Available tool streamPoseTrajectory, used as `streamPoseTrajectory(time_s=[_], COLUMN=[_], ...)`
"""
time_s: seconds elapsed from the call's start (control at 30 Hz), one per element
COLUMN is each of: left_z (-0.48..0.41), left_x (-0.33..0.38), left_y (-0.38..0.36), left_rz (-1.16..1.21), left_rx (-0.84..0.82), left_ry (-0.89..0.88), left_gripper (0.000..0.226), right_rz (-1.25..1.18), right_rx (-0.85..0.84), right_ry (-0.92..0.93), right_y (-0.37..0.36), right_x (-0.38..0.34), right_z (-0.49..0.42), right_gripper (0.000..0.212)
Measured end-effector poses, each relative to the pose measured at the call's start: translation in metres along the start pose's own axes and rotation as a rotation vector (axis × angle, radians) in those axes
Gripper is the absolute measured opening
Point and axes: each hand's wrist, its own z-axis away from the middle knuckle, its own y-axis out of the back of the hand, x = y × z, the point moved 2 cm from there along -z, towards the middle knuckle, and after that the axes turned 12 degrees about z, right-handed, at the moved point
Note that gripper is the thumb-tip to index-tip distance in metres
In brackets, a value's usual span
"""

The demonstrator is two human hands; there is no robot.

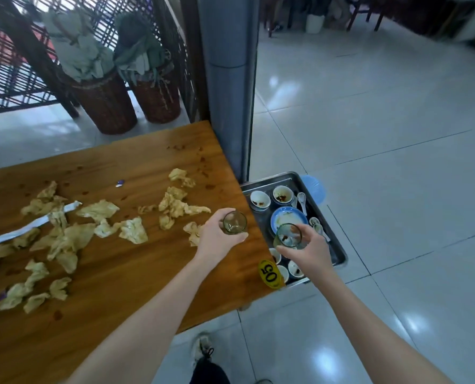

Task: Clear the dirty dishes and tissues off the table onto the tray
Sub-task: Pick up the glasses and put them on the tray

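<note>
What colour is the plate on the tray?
Blue rim, white centre; the plate shows in the head view.

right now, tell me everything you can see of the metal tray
The tray is a rectangular, shiny metal pan with a raised rim and rounded corners. It lies flat beside and below the right end of the table, with one side hidden under it. It holds sauce-stained small white bowls, a blue-rimmed plate and white spoons. The right hand holds a glass above it. What it rests on cannot be seen.
</note>
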Motion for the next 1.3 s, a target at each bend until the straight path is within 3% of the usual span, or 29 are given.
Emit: streamPoseTrajectory(time_s=[0.5,0.63,0.83,1.03,1.3], left_z=[-0.04,-0.067,-0.097,-0.096,-0.064], left_x=[0.029,0.035,0.031,0.013,-0.039], left_y=[-0.135,-0.172,-0.213,-0.246,-0.305], left_rz=[0.024,0.03,0.019,0.016,0.062], left_rx=[-0.129,-0.151,-0.188,-0.128,0.145], left_ry=[0.009,0.043,0.095,0.183,0.318], left_gripper=[0.06,0.068,0.055,0.057,0.055], right_rz=[-0.009,0.022,0.014,0.038,0.162], right_rx=[0.017,0.048,0.046,-0.014,-0.241], right_ry=[-0.129,-0.143,-0.215,-0.184,-0.068], right_y=[0.074,0.101,0.119,0.126,0.12], right_x=[0.082,0.1,0.13,0.16,0.23], right_z=[-0.047,-0.073,-0.111,-0.138,-0.166], right_gripper=[0.058,0.049,0.054,0.052,0.053])
